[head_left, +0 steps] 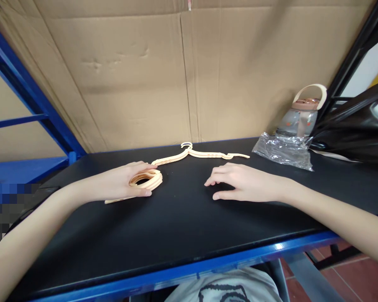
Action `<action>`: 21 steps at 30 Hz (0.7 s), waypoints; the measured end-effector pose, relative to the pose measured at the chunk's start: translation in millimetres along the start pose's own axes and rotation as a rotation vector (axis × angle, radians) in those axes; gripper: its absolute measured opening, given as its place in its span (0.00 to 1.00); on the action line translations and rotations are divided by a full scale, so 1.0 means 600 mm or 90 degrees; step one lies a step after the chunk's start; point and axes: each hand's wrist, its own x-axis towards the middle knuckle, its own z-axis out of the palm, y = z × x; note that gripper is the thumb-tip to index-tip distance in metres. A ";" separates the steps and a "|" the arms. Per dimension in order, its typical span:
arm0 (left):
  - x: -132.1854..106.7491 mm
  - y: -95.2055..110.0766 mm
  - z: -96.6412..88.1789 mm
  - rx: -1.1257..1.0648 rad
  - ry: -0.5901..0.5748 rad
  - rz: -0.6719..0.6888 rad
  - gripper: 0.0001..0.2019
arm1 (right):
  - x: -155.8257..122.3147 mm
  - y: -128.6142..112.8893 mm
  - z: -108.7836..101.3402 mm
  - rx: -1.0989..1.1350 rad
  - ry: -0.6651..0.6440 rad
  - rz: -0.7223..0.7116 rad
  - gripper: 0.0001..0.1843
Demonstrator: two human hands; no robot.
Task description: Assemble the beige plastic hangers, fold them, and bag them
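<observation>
My left hand (127,182) curves around a cream plastic piece with a rounded, layered loop (156,180), thumb on the near side and fingers on the far side. A thin cream strip (119,200) sticks out to the left beneath that hand; it looks like part of the same piece, perhaps a stack of hangers. Behind it a cream clothes hanger (204,154) lies flat on the black tabletop (182,222), its hook toward the cardboard. Over the table to the right hovers my right hand (239,182), fingers bent and apart, holding nothing.
At the back right stands a clear water bottle (297,119) with a beige handle. A crumpled clear plastic bag (285,151) lies before it, beside a black bag (355,121). Cardboard (129,75) walls off the back. A blue metal edge (176,272) runs along the front.
</observation>
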 end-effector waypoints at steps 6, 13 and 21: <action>0.000 0.001 -0.001 -0.005 -0.009 0.000 0.35 | -0.001 -0.002 0.001 -0.001 0.001 0.003 0.17; 0.002 -0.001 0.001 -0.020 0.008 0.007 0.34 | -0.001 0.000 -0.001 -0.001 0.001 0.001 0.17; 0.002 0.002 0.001 -0.009 0.023 0.021 0.32 | -0.002 0.000 0.000 0.009 0.005 0.001 0.18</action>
